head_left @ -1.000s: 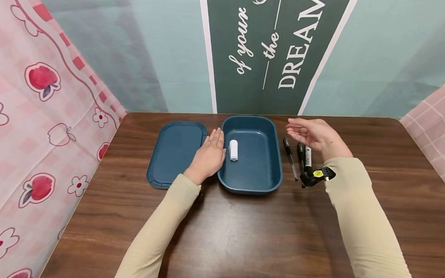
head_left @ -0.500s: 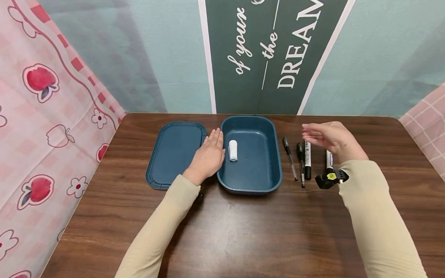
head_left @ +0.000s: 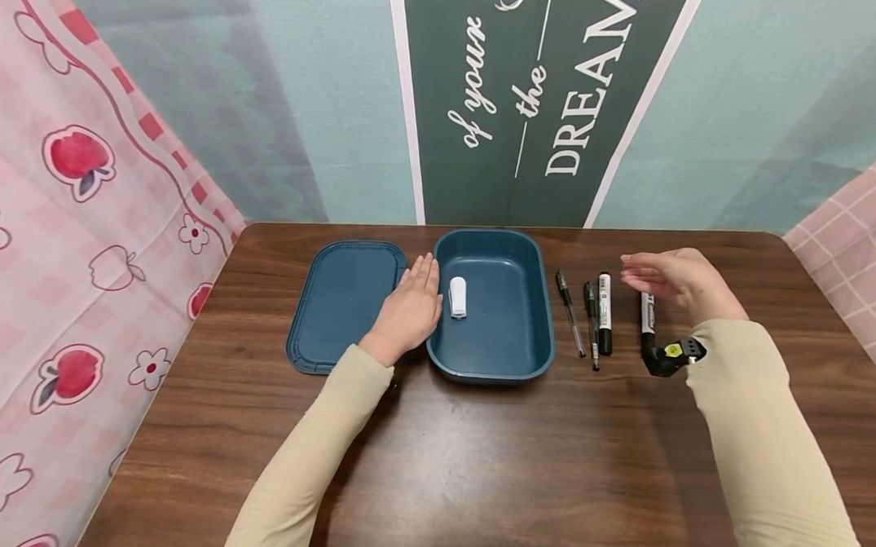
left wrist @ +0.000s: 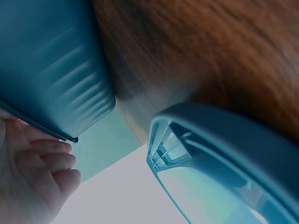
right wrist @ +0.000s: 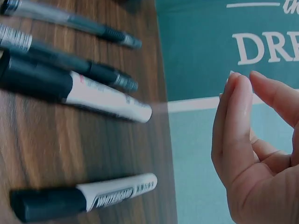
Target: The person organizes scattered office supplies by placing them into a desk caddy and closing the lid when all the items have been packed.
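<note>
Pointing white end at the backdrop, the rightmost marker lies near the right grip, fingertips apart.

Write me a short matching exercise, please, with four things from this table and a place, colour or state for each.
Column one
1. Blue box
2. Blue lid
3. Small white object
4. Rightmost marker

Column two
A. Lies inside the box
B. White with a black end
C. Open, with something in it
D. Lies flat, left of the box

Right pairs: 1-C, 2-D, 3-A, 4-B.
</note>
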A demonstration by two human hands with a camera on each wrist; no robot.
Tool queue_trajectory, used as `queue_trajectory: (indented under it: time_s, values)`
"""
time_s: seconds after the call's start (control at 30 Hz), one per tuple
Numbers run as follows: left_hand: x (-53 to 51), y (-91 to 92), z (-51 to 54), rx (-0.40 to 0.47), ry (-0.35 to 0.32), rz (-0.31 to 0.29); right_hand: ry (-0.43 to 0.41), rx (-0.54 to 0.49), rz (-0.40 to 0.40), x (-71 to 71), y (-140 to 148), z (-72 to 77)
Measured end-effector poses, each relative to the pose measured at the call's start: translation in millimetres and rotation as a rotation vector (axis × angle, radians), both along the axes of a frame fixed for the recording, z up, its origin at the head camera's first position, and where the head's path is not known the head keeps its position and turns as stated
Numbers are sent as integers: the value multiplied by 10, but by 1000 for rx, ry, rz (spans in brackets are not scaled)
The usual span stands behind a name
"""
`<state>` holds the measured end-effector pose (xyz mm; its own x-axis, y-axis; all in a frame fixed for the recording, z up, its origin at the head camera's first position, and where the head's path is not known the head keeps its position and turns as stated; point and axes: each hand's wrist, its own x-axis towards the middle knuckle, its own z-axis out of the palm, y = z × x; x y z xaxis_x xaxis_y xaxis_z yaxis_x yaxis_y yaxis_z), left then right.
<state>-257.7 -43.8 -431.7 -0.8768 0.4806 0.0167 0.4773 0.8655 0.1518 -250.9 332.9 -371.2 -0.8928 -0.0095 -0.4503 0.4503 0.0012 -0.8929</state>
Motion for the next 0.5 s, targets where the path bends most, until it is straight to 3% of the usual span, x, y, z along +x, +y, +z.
queue_trajectory:
  time_s: [0.33, 0.5]
  values:
    - [14, -24, -7, -14, -11, -1, -25, 84, 1, -15, 153, -168]
    - [14, -21, 4, -18, -19, 1, 46, 358, 46, -22, 189, -263]
